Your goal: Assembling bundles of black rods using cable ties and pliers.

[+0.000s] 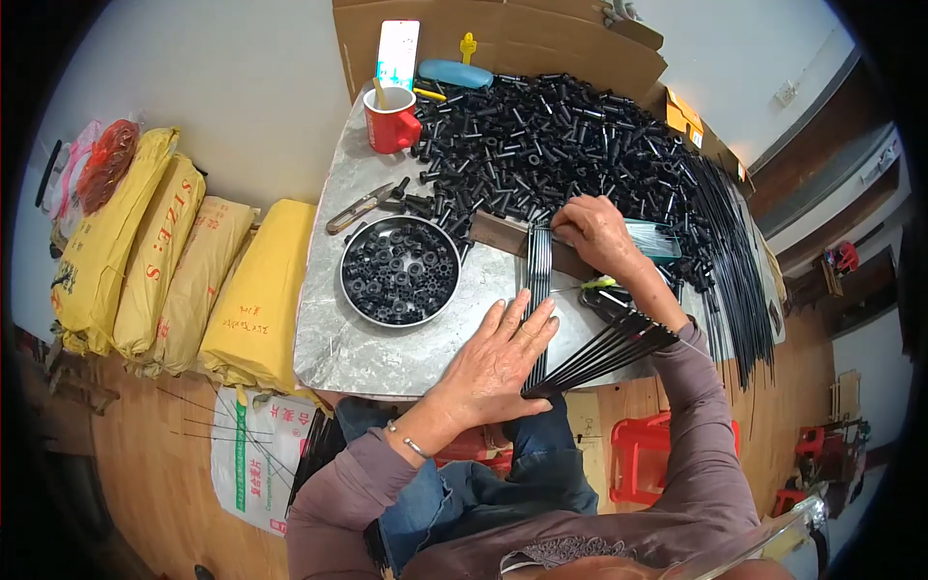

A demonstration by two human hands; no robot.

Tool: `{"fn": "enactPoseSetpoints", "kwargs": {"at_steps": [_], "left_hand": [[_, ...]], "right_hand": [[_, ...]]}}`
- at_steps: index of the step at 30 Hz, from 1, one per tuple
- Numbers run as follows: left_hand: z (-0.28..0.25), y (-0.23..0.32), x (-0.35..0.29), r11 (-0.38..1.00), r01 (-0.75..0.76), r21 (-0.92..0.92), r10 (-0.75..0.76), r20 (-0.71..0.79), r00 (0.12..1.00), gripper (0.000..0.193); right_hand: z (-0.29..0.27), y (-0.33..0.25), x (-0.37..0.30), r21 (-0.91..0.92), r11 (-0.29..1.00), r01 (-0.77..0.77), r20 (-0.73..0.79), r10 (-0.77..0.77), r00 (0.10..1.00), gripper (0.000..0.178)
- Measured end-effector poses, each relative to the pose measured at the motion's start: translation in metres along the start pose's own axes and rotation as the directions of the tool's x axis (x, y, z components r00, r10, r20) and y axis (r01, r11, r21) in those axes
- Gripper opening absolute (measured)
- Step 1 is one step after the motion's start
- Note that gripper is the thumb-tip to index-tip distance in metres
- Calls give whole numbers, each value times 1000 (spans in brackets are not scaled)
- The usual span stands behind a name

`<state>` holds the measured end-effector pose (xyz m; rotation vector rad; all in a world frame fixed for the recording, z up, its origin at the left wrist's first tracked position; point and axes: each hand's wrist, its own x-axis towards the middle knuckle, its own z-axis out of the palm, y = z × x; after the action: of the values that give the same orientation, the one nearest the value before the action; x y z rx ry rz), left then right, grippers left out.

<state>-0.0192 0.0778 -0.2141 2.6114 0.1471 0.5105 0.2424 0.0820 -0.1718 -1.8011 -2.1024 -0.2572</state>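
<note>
A row of thin dark rods (539,263) lies side by side near the table's front edge, their far ends by a brown wooden block (498,232). My left hand (495,360) rests flat across their near part, fingers stretched. At the far ends my right hand (592,232) is closed, thumb and fingers curled together; what they pinch is hidden. Several black rods (609,353) fan out from beside my left hand to under my right forearm. Left of the block stands a round metal bowl (400,325) of small black rings.
A large heap of black plastic parts (551,135) covers the table's back. A red mug (387,130), a folding knife (360,208) and a phone (397,48) lie leftward. More long rods (730,261) lie right. Yellow sacks (256,290) stand left; a red stool (628,464) is below.
</note>
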Motion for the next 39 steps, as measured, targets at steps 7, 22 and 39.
{"fn": "enactPoseSetpoints", "kwargs": {"at_steps": [7,22,39], "left_hand": [[0,1,1,1000,-8,7,8,2,1000,92],[1,5,8,999,-34,10,34,-9,999,93],[4,15,-3,1000,-21,14,21,8,1000,93]], "right_hand": [[8,2,-5,444,828,-344,85,343,935,12],[0,8,-14,-1,997,-81,-13,81,997,11],[-49,77,-96,-319,858,-403,-108,389,915,8]]}}
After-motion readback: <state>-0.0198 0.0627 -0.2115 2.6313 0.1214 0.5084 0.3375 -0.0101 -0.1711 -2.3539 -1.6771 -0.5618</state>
